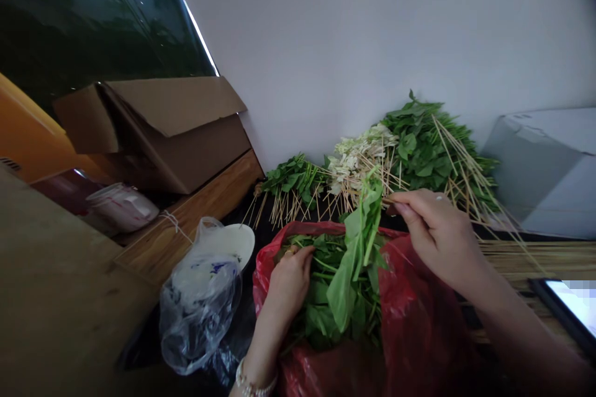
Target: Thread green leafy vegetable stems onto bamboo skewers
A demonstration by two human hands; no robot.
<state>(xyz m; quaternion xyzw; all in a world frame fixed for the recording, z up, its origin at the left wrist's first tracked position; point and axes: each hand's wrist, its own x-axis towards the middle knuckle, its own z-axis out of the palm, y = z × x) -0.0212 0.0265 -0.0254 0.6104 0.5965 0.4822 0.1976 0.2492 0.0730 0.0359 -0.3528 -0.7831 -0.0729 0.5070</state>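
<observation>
My right hand (433, 226) pinches the end of a thin bamboo skewer (387, 200), its fingers closed. Threaded on that skewer, a bunch of leafy greens (356, 260) hangs down over an open red plastic bag (414, 316). Inside the bag lies a heap of loose leaves and green stems (321, 313). My left hand (291, 276) reaches into the bag's left side, fingers curled and closed at the leaves; its fingertips are partly hidden among them.
Against the wall lie finished-looking skewers of greens (421, 136), pale cabbage skewers (361, 155) and a smaller green pile (295, 177). Bare skewers (507, 263) and a phone (570, 310) lie right. A clear plastic bag (200, 304), white bowl (239, 242) and cardboard box (186, 149) stand left.
</observation>
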